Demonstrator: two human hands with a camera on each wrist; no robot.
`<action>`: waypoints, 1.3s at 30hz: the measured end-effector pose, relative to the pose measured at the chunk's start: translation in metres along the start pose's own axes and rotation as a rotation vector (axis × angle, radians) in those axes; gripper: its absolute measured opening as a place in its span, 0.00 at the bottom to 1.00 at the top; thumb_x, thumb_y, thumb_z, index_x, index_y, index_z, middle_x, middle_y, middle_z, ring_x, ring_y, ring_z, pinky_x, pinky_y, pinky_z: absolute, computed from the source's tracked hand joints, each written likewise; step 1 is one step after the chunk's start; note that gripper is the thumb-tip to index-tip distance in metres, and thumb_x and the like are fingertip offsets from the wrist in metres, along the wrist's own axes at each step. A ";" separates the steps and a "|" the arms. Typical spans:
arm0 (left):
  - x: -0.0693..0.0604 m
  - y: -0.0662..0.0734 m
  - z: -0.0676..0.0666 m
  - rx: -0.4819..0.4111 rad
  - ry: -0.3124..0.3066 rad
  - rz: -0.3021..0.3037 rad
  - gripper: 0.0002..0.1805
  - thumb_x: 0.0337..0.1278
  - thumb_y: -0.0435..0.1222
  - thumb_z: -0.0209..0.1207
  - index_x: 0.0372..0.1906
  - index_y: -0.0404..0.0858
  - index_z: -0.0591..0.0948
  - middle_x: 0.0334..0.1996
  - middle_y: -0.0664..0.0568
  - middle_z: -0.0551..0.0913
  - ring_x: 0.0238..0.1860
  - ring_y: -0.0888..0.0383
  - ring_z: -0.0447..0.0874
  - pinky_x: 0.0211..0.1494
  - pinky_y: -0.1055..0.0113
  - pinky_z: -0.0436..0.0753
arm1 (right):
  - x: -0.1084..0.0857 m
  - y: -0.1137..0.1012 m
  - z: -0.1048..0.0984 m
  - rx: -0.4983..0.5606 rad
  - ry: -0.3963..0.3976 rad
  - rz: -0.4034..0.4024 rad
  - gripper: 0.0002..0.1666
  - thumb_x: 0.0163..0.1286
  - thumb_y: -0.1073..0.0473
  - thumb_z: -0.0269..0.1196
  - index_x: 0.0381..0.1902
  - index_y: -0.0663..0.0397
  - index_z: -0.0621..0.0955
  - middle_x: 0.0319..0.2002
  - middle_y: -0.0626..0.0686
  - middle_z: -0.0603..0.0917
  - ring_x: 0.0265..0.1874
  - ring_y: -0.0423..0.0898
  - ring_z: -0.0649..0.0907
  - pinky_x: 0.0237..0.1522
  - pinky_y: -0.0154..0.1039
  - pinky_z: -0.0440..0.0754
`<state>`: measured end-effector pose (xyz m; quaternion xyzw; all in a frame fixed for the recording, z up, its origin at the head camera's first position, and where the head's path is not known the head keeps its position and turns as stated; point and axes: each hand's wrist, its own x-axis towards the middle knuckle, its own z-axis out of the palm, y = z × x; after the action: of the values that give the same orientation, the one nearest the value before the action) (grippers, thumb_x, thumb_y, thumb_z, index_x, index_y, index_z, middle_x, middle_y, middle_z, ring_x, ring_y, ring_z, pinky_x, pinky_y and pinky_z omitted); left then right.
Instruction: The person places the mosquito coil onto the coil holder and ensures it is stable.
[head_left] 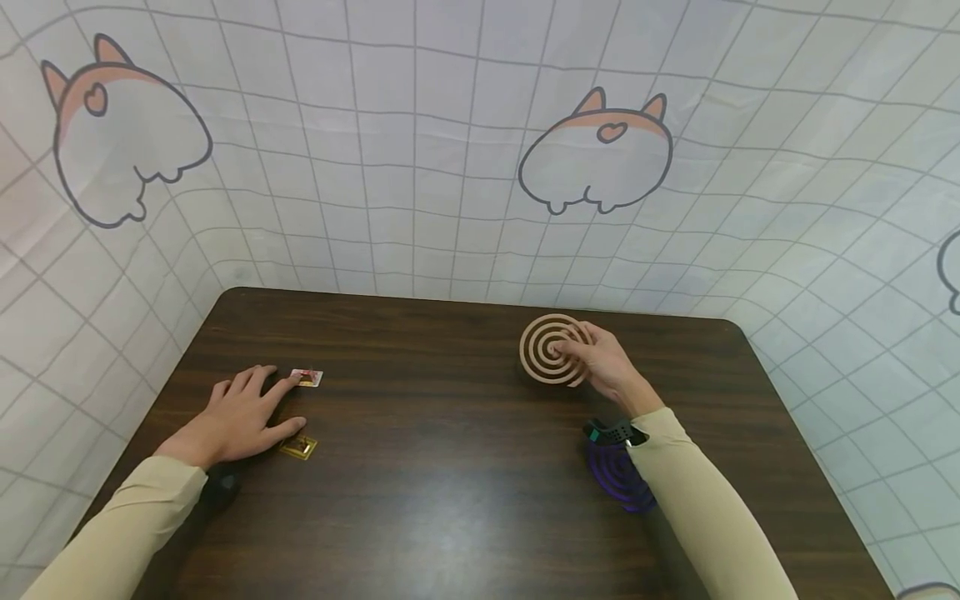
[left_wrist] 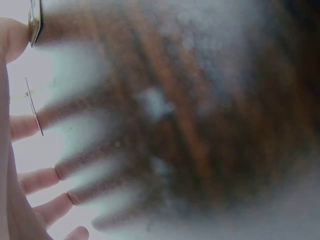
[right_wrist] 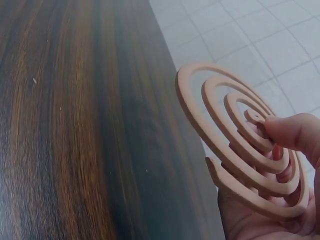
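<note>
Tan spiral coil [head_left: 546, 350] | clamped in right hand [head_left: 603, 362] near centre, presumably for balance | touching red-white card [head_left: 308, 378] with left hand [head_left: 236, 419], fingers apart

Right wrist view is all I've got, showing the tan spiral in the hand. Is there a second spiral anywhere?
Observer: Yes, a purple spiral lies on the table, partly hidden by the right sleeve in the head view.
Operator: What's the left hand touching?
Observer: Its index fingertip is on a small red-and-white piece.
Operator: And the thumb?
Observer: At the edge of a gold-framed piece.
</note>
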<state>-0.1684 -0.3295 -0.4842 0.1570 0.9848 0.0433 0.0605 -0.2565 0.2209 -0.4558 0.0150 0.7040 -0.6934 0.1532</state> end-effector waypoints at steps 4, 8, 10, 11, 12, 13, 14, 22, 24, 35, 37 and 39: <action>-0.001 0.000 0.000 0.000 0.001 0.000 0.46 0.69 0.66 0.53 0.79 0.42 0.65 0.74 0.29 0.62 0.73 0.27 0.60 0.64 0.26 0.65 | 0.002 0.000 0.005 0.001 -0.013 -0.003 0.16 0.74 0.61 0.66 0.55 0.56 0.74 0.34 0.46 0.87 0.30 0.40 0.87 0.35 0.33 0.85; -0.001 0.001 -0.001 0.001 0.000 0.000 0.46 0.69 0.66 0.53 0.80 0.41 0.65 0.74 0.28 0.62 0.73 0.26 0.60 0.64 0.26 0.65 | 0.003 0.000 0.010 0.023 -0.023 0.003 0.22 0.73 0.61 0.67 0.59 0.59 0.73 0.35 0.46 0.88 0.31 0.39 0.88 0.36 0.32 0.85; -0.001 0.001 -0.002 0.003 0.001 0.000 0.45 0.69 0.66 0.53 0.79 0.41 0.65 0.74 0.28 0.62 0.73 0.26 0.61 0.64 0.26 0.65 | 0.003 0.000 0.012 0.033 -0.026 0.004 0.23 0.73 0.61 0.67 0.60 0.61 0.73 0.36 0.46 0.88 0.32 0.39 0.88 0.37 0.32 0.86; -0.001 0.002 -0.002 0.003 0.002 0.001 0.45 0.69 0.66 0.53 0.79 0.41 0.65 0.74 0.28 0.62 0.73 0.26 0.61 0.64 0.26 0.65 | 0.003 0.000 0.013 0.036 -0.029 0.003 0.24 0.73 0.61 0.67 0.61 0.61 0.72 0.36 0.46 0.88 0.32 0.39 0.88 0.37 0.32 0.86; -0.001 0.002 -0.002 0.004 0.003 0.001 0.45 0.69 0.66 0.53 0.79 0.41 0.65 0.73 0.28 0.63 0.73 0.27 0.61 0.64 0.26 0.65 | 0.004 0.000 0.014 0.040 -0.028 0.003 0.24 0.73 0.62 0.67 0.61 0.62 0.73 0.36 0.46 0.88 0.31 0.39 0.88 0.36 0.31 0.86; -0.001 0.001 -0.002 0.004 0.003 0.001 0.45 0.69 0.66 0.53 0.80 0.41 0.65 0.73 0.29 0.63 0.73 0.27 0.61 0.64 0.26 0.65 | 0.004 0.000 0.016 0.038 -0.025 0.003 0.22 0.73 0.62 0.67 0.60 0.60 0.74 0.36 0.46 0.88 0.31 0.39 0.88 0.35 0.31 0.85; -0.002 0.001 -0.002 0.004 0.008 0.003 0.45 0.69 0.66 0.53 0.79 0.41 0.65 0.73 0.28 0.63 0.73 0.26 0.61 0.63 0.26 0.66 | 0.004 0.000 0.017 0.039 -0.023 0.003 0.21 0.73 0.62 0.68 0.59 0.60 0.74 0.35 0.47 0.88 0.31 0.39 0.88 0.35 0.31 0.85; -0.001 0.001 -0.002 0.004 -0.001 0.003 0.46 0.70 0.66 0.52 0.80 0.41 0.64 0.73 0.29 0.62 0.73 0.27 0.60 0.64 0.27 0.66 | 0.009 0.000 0.024 0.037 -0.033 0.008 0.20 0.71 0.61 0.69 0.57 0.58 0.76 0.34 0.47 0.88 0.30 0.40 0.89 0.34 0.33 0.85; -0.001 0.001 -0.002 0.001 -0.004 0.003 0.46 0.70 0.66 0.52 0.80 0.41 0.63 0.73 0.29 0.62 0.73 0.27 0.60 0.64 0.26 0.65 | 0.009 0.000 0.026 0.042 -0.035 0.009 0.20 0.71 0.61 0.69 0.57 0.58 0.76 0.34 0.47 0.88 0.30 0.40 0.89 0.34 0.33 0.85; -0.002 0.002 -0.004 0.008 0.003 0.000 0.45 0.69 0.65 0.53 0.80 0.42 0.65 0.73 0.29 0.63 0.73 0.27 0.61 0.63 0.27 0.66 | 0.014 0.002 0.039 0.061 -0.049 0.007 0.24 0.72 0.63 0.68 0.61 0.64 0.74 0.36 0.48 0.88 0.31 0.40 0.89 0.36 0.32 0.87; -0.002 0.002 -0.003 0.012 0.007 0.000 0.45 0.69 0.66 0.53 0.79 0.42 0.65 0.73 0.29 0.64 0.72 0.27 0.62 0.63 0.27 0.67 | 0.015 0.002 0.041 0.068 -0.053 0.009 0.24 0.72 0.63 0.68 0.61 0.63 0.74 0.36 0.48 0.88 0.31 0.40 0.89 0.37 0.32 0.87; -0.002 0.002 -0.003 0.010 0.010 -0.001 0.45 0.69 0.65 0.54 0.79 0.42 0.66 0.73 0.29 0.64 0.72 0.27 0.62 0.63 0.27 0.67 | 0.016 0.003 0.043 0.066 -0.056 0.011 0.23 0.72 0.63 0.68 0.60 0.62 0.74 0.37 0.48 0.88 0.31 0.40 0.89 0.36 0.32 0.87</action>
<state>-0.1666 -0.3282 -0.4809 0.1565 0.9854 0.0392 0.0546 -0.2628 0.1755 -0.4620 0.0044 0.6760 -0.7156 0.1760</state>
